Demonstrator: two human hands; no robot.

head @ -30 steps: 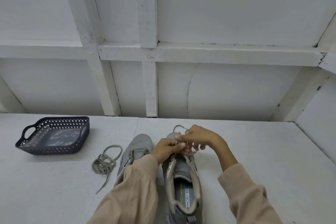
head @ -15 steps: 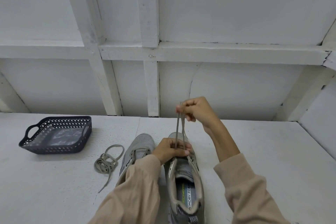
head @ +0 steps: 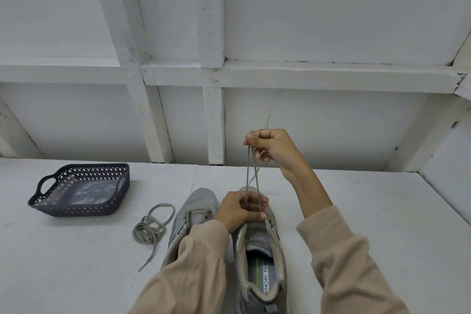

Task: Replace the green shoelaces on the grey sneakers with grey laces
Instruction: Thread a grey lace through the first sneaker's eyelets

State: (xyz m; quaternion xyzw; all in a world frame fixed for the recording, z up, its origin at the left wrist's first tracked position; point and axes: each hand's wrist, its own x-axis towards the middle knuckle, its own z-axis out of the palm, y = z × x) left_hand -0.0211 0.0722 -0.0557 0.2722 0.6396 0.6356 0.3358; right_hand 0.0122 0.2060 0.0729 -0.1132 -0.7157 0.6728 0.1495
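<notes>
Two grey sneakers stand side by side on the white table, toes pointing away from me. My left hand (head: 240, 210) grips the front of the right sneaker (head: 260, 257) at its lowest eyelets. Both strands of a grey lace (head: 251, 173) rise taut from there to my right hand (head: 271, 146), which pinches their ends high above the shoe. The left sneaker (head: 195, 214) has no lace and is partly hidden by my left sleeve. A second grey lace (head: 150, 231) lies in a loose coil on the table to the left of it.
A dark perforated basket (head: 76, 208) with handles stands at the far left of the table. A white panelled wall with beams rises right behind the table's far edge. Bare tabletop stretches to the right of the sneakers.
My right hand has risen from the sneaker's toe, pulling both lace strands up taut. My left hand has stayed on the front of the right sneaker.
</notes>
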